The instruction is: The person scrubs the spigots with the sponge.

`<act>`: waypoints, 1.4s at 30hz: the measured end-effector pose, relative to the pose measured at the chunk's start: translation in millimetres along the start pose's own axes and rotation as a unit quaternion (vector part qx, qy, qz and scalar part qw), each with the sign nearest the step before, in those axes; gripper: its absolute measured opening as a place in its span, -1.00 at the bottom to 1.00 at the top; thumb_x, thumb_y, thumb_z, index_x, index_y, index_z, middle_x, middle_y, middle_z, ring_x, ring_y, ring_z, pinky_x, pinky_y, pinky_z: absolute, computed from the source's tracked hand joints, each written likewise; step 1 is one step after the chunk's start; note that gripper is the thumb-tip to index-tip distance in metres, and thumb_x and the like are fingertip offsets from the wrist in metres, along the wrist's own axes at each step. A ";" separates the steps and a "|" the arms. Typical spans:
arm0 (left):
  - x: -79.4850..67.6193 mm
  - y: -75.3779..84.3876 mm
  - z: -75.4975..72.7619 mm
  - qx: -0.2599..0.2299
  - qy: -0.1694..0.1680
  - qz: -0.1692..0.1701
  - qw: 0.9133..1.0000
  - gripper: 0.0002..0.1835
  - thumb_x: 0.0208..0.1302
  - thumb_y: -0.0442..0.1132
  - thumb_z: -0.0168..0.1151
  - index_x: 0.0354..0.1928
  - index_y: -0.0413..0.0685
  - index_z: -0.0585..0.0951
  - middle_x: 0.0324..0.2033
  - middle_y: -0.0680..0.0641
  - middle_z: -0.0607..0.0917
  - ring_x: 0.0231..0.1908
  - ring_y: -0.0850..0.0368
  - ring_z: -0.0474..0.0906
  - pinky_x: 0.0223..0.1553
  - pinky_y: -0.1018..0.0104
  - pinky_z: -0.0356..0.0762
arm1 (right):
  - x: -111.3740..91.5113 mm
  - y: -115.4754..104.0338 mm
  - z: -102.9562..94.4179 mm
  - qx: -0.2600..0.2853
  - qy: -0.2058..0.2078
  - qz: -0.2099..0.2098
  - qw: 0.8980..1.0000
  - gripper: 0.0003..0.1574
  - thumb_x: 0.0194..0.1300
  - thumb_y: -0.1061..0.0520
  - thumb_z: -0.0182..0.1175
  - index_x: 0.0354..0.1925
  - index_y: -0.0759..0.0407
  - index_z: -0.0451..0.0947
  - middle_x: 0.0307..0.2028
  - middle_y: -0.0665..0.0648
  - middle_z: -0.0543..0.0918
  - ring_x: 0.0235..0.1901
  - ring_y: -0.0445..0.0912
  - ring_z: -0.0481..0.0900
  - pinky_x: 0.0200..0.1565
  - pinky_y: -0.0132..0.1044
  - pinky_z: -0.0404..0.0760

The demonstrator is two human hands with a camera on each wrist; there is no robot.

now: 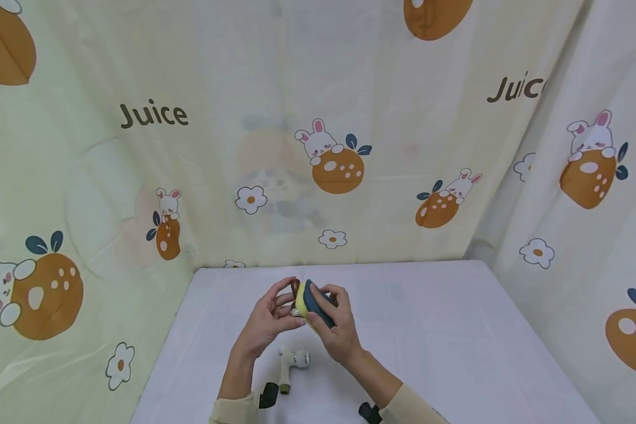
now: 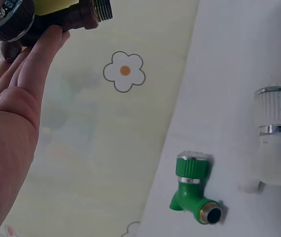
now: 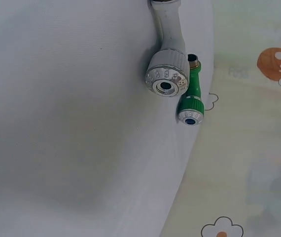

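Note:
Above the table, my left hand [image 1: 265,324] holds a dark brown-red tap [image 2: 74,19] with a ridged knob and a threaded end. Most of this tap is hidden in the head view behind the sponge and fingers. My right hand [image 1: 339,327] grips a sponge [image 1: 314,303], blue on one side and yellow on the other, with the yellow side against the tap. The right wrist view does not show the right hand. A white tap [image 1: 291,365] lies on the table below the hands, and a green tap [image 2: 190,192] lies near it.
The table [image 1: 429,330] has a white cover. Behind it and along its sides hangs a pale curtain [image 1: 217,176] printed with rabbits, oranges and flowers. Dark wrist camera mounts [image 1: 268,395] sit at both sleeves.

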State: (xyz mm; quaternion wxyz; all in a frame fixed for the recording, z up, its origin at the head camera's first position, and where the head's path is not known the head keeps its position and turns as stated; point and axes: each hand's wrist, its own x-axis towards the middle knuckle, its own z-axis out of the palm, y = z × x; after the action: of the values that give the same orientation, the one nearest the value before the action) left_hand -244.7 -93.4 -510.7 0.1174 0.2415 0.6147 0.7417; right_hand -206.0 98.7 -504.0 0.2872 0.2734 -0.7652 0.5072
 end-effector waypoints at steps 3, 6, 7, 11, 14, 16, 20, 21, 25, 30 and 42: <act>0.5 0.4 0.0 0.011 0.005 0.001 1.000 -0.08 0.01 -0.47 0.44 0.41 0.12 0.24 0.22 -0.24 0.35 0.14 -0.17 0.51 -0.02 0.13 0.58 | -0.7 -0.2 1.1 -0.001 -0.002 0.018 1.000 -0.38 0.20 0.32 0.22 0.24 0.34 0.41 0.06 0.45 0.32 -0.07 0.07 0.25 -0.15 -0.43 0.32; 0.2 1.9 0.1 0.032 0.023 -0.010 0.999 -0.08 -0.03 -0.45 0.47 0.39 0.19 0.29 0.15 -0.23 0.33 0.14 -0.14 0.51 0.00 0.12 0.56 | -3.1 8.2 5.4 -0.005 -0.001 0.036 0.999 -0.40 0.23 0.29 0.22 0.25 0.31 0.42 0.06 0.40 0.32 -0.08 0.06 0.24 -0.16 -0.42 0.34; 0.1 2.6 0.3 0.045 0.030 -0.015 0.998 -0.08 -0.04 -0.43 0.48 0.38 0.23 0.31 0.14 -0.22 0.35 0.14 -0.12 0.51 0.00 0.13 0.56 | -4.1 13.1 7.7 -0.007 0.000 0.043 0.999 -0.41 0.24 0.28 0.22 0.25 0.29 0.42 0.06 0.38 0.32 -0.08 0.05 0.24 -0.17 -0.42 0.35; -0.1 5.2 2.4 0.098 0.051 -0.028 0.993 -0.08 -0.06 -0.35 0.52 0.37 0.29 0.32 0.13 -0.13 0.44 0.14 -0.06 0.51 0.01 0.19 0.57 | -7.8 35.2 16.4 -0.013 0.007 0.078 0.997 -0.43 0.32 0.18 0.19 0.28 0.17 0.42 0.07 0.24 0.32 -0.09 0.00 0.28 -0.21 -0.42 0.43; 0.9 6.0 4.8 0.110 0.049 -0.025 0.992 -0.07 -0.06 -0.35 0.53 0.38 0.24 0.31 0.14 -0.13 0.45 0.14 -0.08 0.51 -0.03 0.19 0.59 | -7.6 42.0 18.4 -0.007 0.005 0.115 0.993 -0.44 0.38 0.07 0.14 0.32 0.02 0.38 0.06 0.14 0.31 -0.10 -0.06 0.33 -0.24 -0.40 0.51; 1.4 5.8 6.6 0.117 0.049 -0.021 0.992 -0.07 -0.07 -0.36 0.53 0.37 0.22 0.32 0.11 -0.14 0.47 0.13 -0.08 0.52 -0.04 0.19 0.60 | -6.4 43.6 18.4 0.002 0.002 0.140 0.990 -0.44 0.41 -0.01 0.11 0.34 -0.07 0.35 0.05 0.10 0.31 -0.11 -0.09 0.37 -0.24 -0.36 0.54; 2.0 3.4 8.7 0.166 0.061 -0.017 0.984 -0.06 -0.12 -0.25 0.58 0.35 0.33 0.33 0.06 -0.01 0.56 0.12 0.03 0.53 -0.04 0.22 0.60 | -3.3 43.2 18.0 0.009 -0.003 0.181 0.983 -0.43 0.42 -0.14 0.05 0.35 -0.17 0.33 0.04 0.06 0.32 -0.08 -0.08 0.36 -0.24 -0.33 0.53; 2.0 2.5 8.9 0.179 0.065 -0.017 0.981 -0.06 -0.13 -0.22 0.59 0.34 0.36 0.33 0.05 0.03 0.58 0.11 0.06 0.53 -0.03 0.23 0.58 | -2.6 42.7 17.8 0.010 -0.002 0.189 0.982 -0.43 0.42 -0.16 0.05 0.34 -0.17 0.34 0.03 0.06 0.33 -0.08 -0.08 0.35 -0.24 -0.32 0.53; 1.7 -1.2 8.8 0.198 0.062 -0.010 0.978 -0.05 -0.14 -0.17 0.60 0.35 0.38 0.33 0.05 0.10 0.62 0.09 0.05 0.54 0.01 0.21 0.57 | -1.1 41.1 17.6 0.018 -0.004 0.213 0.977 -0.42 0.41 -0.20 0.04 0.33 -0.16 0.36 0.01 0.08 0.34 -0.09 -0.06 0.35 -0.24 -0.31 0.52; 1.4 -3.3 9.3 0.177 0.046 -0.014 0.983 -0.04 -0.13 -0.23 0.58 0.35 0.43 0.32 0.08 0.09 0.61 0.05 -0.02 0.58 -0.08 0.23 0.61 | -0.2 42.0 18.2 0.022 -0.007 0.243 0.970 -0.42 0.40 -0.24 0.02 0.31 -0.14 0.40 -0.02 0.09 0.37 -0.09 -0.05 0.37 -0.18 -0.26 0.50; -0.3 -0.8 6.7 0.180 0.032 -0.028 0.983 0.00 -0.18 -0.29 0.60 0.39 0.15 0.31 0.05 -0.06 0.61 0.05 0.01 0.59 0.07 0.14 0.53 | 3.4 47.8 17.2 0.023 -0.041 0.319 0.947 -0.38 0.31 -0.37 0.05 0.22 -0.16 0.51 -0.12 0.07 0.46 -0.17 -0.07 0.43 -0.20 -0.22 0.42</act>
State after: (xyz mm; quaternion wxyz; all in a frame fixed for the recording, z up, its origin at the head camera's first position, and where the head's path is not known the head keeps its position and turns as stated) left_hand -241.2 -87.6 -510.6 0.0727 0.2176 0.7479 0.6230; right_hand -245.1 98.2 -536.7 0.0721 0.0423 -0.8117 0.5781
